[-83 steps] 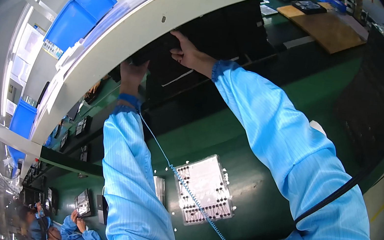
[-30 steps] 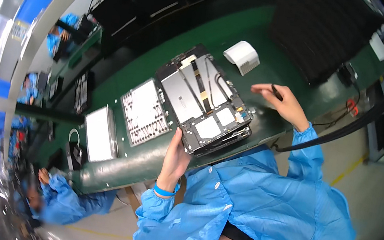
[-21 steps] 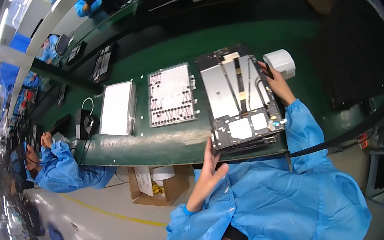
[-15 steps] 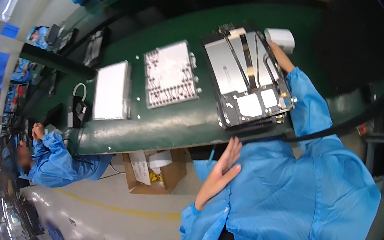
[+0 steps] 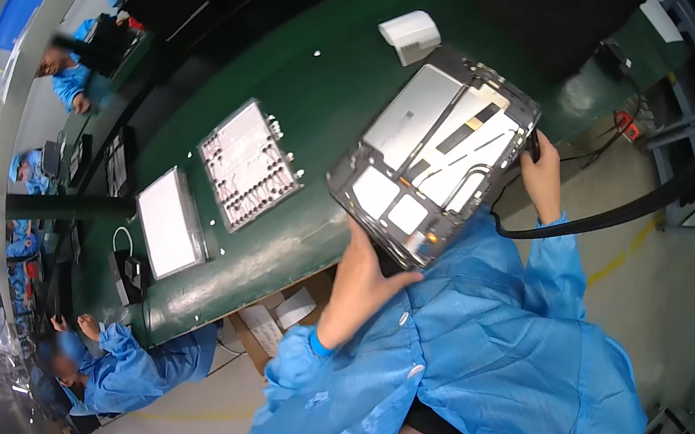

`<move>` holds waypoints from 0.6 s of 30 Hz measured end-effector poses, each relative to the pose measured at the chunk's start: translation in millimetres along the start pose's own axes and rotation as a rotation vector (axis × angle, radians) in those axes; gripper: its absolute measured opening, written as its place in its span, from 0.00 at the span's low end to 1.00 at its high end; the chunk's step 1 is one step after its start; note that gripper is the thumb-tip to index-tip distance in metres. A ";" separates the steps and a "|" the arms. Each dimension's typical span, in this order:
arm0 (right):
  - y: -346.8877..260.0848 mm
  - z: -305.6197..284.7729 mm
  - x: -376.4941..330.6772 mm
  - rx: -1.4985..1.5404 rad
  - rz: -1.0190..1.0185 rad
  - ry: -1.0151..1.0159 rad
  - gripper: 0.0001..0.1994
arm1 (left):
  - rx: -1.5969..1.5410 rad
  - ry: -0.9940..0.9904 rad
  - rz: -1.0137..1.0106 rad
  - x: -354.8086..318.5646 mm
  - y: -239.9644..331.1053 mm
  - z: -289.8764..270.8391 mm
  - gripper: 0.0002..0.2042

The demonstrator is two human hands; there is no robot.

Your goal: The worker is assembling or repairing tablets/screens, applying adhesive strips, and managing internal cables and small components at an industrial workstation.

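An opened tablet (image 5: 413, 119), its silver battery, black ribbon cables and white patches exposed, sits tilted at the front edge of the green table. My left hand (image 5: 362, 284) grips its near left edge, thumb toward me and fingers partly hidden beneath. On the opposite side my right hand (image 5: 540, 176) is closed around the right edge, its fingertips largely out of sight. Just past the tablet's far corner lies a curled white roll of sheet or tape (image 5: 412, 34). Left of it rests a clear-edged tray (image 5: 243, 147) with rows of small dark parts.
A white rectangular stack (image 5: 169, 225) and a black box with a white cable (image 5: 126, 276) lie farther left on the table (image 5: 310, 104). A cardboard box (image 5: 264, 326) stands below the edge. A black strap (image 5: 636, 211) crosses at right. A co-worker (image 5: 136, 370) sits at lower left.
The tablet has turned and come toward me, away from the white roll. My left hand has risen from beside my body onto its near edge; my right hand has shifted down its right side.
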State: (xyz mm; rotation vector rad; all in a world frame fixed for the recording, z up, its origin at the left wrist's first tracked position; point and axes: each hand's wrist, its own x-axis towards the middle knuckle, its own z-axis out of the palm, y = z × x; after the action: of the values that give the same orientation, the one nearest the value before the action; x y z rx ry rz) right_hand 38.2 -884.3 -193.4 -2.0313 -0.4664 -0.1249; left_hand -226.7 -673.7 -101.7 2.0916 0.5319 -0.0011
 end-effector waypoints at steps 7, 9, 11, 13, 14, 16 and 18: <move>-11.5 -37.2 -37.0 0.134 0.188 0.030 0.08 | -0.040 -0.025 0.192 76.7 -29.2 -35.9 0.62; -16.9 -34.0 -41.4 0.171 0.219 -0.118 0.09 | -0.004 0.205 0.128 78.2 -37.5 -39.7 0.49; -37.0 -23.4 -52.0 0.225 0.238 -0.315 0.10 | 0.078 0.401 0.043 75.4 -65.7 -31.9 0.34; -63.8 -9.4 -48.5 0.316 0.225 -0.561 0.12 | -0.155 0.460 0.079 67.1 -62.5 -9.6 0.33; -75.2 -2.4 -44.6 0.354 0.227 -0.708 0.13 | -0.401 0.497 0.130 62.1 -57.4 4.8 0.32; -81.8 29.5 -42.6 0.576 0.133 -0.830 0.15 | -0.257 0.453 0.119 49.5 -50.9 25.3 0.34; -95.6 61.0 -46.0 0.683 0.156 -0.913 0.17 | -0.232 0.390 0.044 44.4 -49.7 35.5 0.34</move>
State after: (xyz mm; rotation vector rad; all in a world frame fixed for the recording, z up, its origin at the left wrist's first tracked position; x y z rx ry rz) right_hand -46.7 -803.9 -157.2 -1.3369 -0.7689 0.9662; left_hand -197.6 -663.0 -170.7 1.8804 0.6824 0.4804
